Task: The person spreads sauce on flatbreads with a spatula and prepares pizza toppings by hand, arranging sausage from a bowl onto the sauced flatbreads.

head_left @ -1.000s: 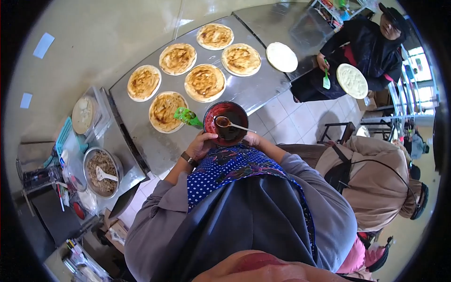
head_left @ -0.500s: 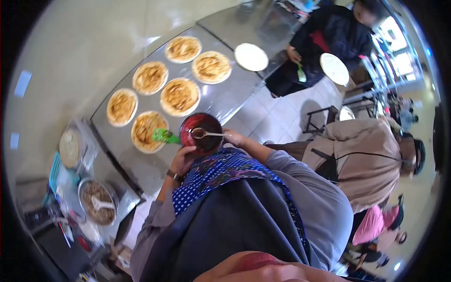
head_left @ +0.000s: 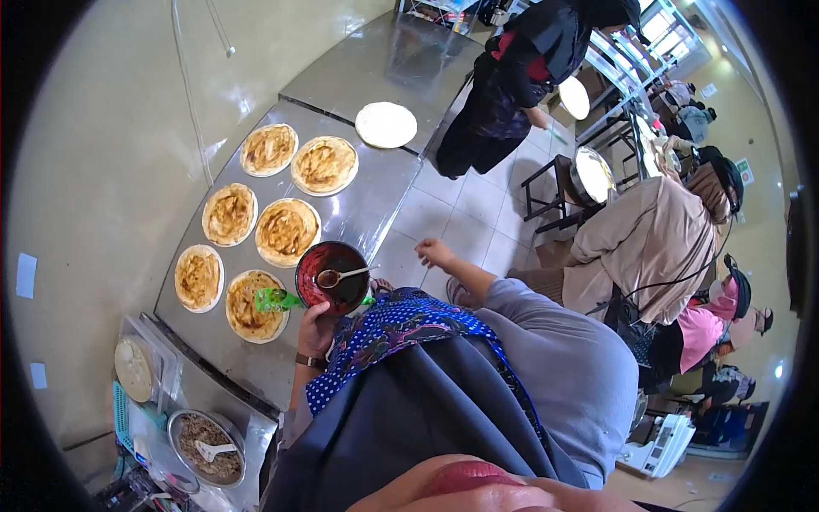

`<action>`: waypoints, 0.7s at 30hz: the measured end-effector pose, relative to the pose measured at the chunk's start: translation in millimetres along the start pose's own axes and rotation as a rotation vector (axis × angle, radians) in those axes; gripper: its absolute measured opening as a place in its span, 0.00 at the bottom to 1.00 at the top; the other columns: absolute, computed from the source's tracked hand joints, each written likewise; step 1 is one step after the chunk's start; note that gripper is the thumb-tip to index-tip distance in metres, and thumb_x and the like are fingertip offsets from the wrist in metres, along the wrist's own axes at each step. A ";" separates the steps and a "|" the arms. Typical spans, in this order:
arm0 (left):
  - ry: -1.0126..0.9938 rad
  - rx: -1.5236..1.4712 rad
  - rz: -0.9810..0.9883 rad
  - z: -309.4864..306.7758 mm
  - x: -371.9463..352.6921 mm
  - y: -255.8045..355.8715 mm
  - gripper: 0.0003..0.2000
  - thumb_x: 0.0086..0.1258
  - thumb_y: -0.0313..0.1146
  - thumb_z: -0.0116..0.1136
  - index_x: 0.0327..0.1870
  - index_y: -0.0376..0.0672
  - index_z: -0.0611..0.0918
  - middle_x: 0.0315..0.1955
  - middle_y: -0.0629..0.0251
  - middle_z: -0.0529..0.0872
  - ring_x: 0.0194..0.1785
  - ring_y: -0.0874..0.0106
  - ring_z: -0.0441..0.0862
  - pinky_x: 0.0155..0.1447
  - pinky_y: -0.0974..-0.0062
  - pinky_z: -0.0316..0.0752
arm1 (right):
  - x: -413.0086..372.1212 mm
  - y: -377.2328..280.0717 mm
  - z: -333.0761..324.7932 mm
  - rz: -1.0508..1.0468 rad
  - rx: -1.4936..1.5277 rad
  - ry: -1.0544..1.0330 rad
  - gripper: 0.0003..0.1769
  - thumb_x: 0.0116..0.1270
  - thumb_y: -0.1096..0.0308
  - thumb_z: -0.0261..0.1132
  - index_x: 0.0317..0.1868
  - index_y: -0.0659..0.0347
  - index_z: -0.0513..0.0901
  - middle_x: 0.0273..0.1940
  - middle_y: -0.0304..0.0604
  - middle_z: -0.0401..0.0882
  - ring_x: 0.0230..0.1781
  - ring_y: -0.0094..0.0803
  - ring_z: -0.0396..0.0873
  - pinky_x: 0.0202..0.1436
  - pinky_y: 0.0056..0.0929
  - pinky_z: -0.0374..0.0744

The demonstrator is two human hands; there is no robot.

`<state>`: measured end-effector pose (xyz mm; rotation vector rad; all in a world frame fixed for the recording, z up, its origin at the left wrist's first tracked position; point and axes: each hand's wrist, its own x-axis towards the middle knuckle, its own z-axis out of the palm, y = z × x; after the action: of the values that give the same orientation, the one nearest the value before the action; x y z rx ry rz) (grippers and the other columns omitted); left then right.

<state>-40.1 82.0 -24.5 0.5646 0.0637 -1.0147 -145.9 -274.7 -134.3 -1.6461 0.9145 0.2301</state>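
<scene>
My left hand [head_left: 316,331], with a dark watch band at the wrist, grips a bowl [head_left: 309,275], red and black inside. A spoon [head_left: 348,274] rests in the bowl among dark brown sauce. A green brush [head_left: 275,299] passes under the bowl, apparently held by the same hand; its head is over the nearest flat dough round [head_left: 256,328]. My right hand [head_left: 436,253] is away from the bowl, above the floor, empty with loosely bent fingers. Several sauce-smeared rounds, such as this one [head_left: 288,232], lie on the metal table [head_left: 341,218].
A plain white round [head_left: 386,125] lies at the table's far end. At lower left stands a metal bowl of minced filling [head_left: 209,448] with a white spoon. A person in black [head_left: 503,102] carries a white round and a brush. Another person in beige [head_left: 636,247] bends at the right.
My right hand has let go of the bowl and moved off to the right. The bowl stays in my left hand. The person in black has turned, and the whole view has shifted.
</scene>
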 end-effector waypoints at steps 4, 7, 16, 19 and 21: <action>0.085 0.035 0.012 10.1 3.7 10.5 0.24 0.63 0.29 0.56 0.62 0.37 0.69 0.57 0.58 0.77 0.59 0.63 0.75 0.65 0.60 0.67 | -36.7 -79.1 -12.8 -0.256 0.065 -0.007 0.20 0.71 0.52 0.54 0.47 0.62 0.78 0.35 0.43 0.79 0.30 0.29 0.79 0.29 0.27 0.79; 0.068 0.078 -0.017 -3.6 13.6 14.0 0.24 0.64 0.30 0.56 0.62 0.38 0.70 0.58 0.59 0.77 0.60 0.65 0.75 0.64 0.60 0.68 | -71.0 -132.2 -3.3 -0.370 0.066 -0.088 0.22 0.73 0.50 0.52 0.51 0.62 0.76 0.38 0.43 0.78 0.33 0.28 0.78 0.32 0.26 0.79; 0.188 0.225 0.047 3.7 39.1 26.5 0.22 0.65 0.34 0.61 0.60 0.42 0.72 0.51 0.65 0.81 0.54 0.71 0.78 0.57 0.67 0.74 | -76.3 -168.8 41.9 -0.549 -0.067 -0.205 0.20 0.68 0.62 0.63 0.55 0.63 0.73 0.40 0.42 0.79 0.29 0.24 0.77 0.30 0.24 0.79; 0.260 0.244 0.081 12.7 48.0 32.9 0.24 0.63 0.33 0.64 0.60 0.40 0.72 0.51 0.64 0.81 0.53 0.71 0.79 0.55 0.68 0.75 | -77.1 -186.9 45.9 -0.531 -0.108 -0.217 0.18 0.66 0.64 0.64 0.53 0.64 0.75 0.36 0.41 0.80 0.27 0.23 0.76 0.29 0.24 0.78; 0.262 0.276 0.100 21.4 58.5 40.0 0.27 0.60 0.33 0.67 0.59 0.39 0.72 0.51 0.63 0.80 0.53 0.72 0.79 0.54 0.70 0.76 | -71.6 -200.2 44.3 -0.480 -0.328 -0.186 0.17 0.63 0.65 0.66 0.49 0.63 0.77 0.31 0.42 0.81 0.27 0.25 0.78 0.31 0.26 0.77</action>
<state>19.7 41.9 -7.5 0.9422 0.1270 -0.8525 -46.5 -200.8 44.1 -2.0553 0.3325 0.2032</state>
